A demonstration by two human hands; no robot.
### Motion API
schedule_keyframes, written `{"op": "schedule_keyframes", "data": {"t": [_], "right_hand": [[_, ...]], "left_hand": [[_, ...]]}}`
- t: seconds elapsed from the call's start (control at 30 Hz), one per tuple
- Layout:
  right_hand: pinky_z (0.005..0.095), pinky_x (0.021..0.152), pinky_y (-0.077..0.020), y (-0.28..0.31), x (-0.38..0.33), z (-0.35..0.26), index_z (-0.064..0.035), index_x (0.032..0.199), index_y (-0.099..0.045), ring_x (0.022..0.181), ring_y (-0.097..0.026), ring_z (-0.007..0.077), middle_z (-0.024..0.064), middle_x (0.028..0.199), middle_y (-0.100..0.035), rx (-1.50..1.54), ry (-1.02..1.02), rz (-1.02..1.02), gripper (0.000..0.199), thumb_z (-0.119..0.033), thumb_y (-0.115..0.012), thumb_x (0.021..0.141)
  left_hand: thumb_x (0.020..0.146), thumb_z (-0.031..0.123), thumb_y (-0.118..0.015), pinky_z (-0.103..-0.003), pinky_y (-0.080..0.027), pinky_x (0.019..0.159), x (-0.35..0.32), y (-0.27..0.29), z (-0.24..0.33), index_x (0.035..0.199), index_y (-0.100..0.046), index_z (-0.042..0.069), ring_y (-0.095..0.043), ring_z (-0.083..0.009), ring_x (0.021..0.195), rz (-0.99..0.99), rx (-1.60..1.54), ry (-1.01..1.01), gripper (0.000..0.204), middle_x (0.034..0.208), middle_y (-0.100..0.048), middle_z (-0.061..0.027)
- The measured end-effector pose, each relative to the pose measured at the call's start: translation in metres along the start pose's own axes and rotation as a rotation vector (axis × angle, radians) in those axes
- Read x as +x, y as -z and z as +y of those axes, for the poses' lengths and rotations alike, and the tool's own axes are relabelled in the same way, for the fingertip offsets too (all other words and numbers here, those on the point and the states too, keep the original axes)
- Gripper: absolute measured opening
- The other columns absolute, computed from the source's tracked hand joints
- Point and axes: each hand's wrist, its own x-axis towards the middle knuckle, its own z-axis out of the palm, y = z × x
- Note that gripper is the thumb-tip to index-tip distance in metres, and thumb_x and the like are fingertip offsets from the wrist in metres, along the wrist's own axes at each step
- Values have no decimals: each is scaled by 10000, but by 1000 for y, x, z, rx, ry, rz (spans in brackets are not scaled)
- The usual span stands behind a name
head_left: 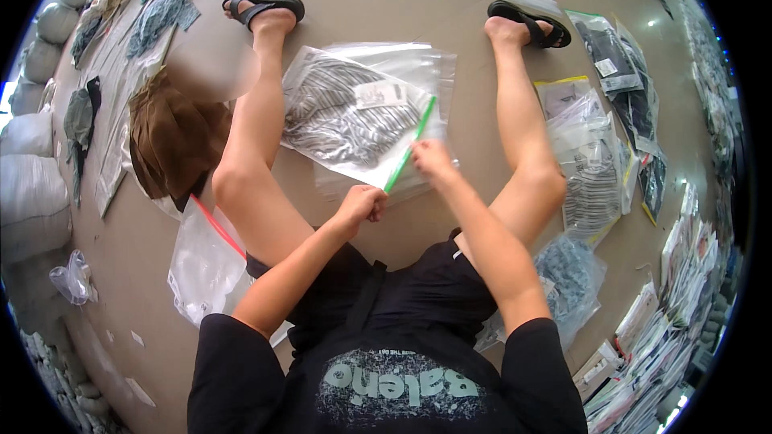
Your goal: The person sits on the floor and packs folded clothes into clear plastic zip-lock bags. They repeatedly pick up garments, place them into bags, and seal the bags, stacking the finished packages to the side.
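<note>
A clear zip bag (310, 72) lies on the floor between my legs, with a green zip strip (425, 116) along its right edge. Inside is a folded grey-and-white striped garment (346, 124), and a white label (380, 95) shows at its upper part. My left hand (362, 205) is closed at the strip's lower end. Higher up, my right hand (434, 159) pinches the strip near its middle. Under this bag lie several more clear bags (441, 72), their edges showing at the right and far side.
To the left are a brown pleated garment (173, 141) and a clear bag with a red strip (201, 261). Bagged striped clothes (591, 177) and a bagged blue-grey garment (569, 273) lie to the right. Stacked flat packets (671, 345) line the right side; large white bundles (32, 201) stand left.
</note>
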Motion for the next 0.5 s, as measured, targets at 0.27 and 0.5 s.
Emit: {"op": "schedule_keyframes", "data": {"t": [0.27,0.5], "right_hand": [[244,426,-340,72,23,-15,-73,850,-647,512,-484,64,-16,685,-593,58,-62,211,259,-229,-702,1050],[256,426,-343,62,-5,-32,-38,867,-670,507,-516,69,15,688,-635,84,39,265,186,-186,-699,976]], "left_hand": [[931,194,-627,-388,-532,556,-33,2,8,723,-714,0,-652,-211,526,-11,732,86,298,609,-651,-86],[929,454,-758,-462,-549,703,-23,-40,34,866,-709,38,-729,-327,747,377,1374,-644,423,726,-698,-114]]}}
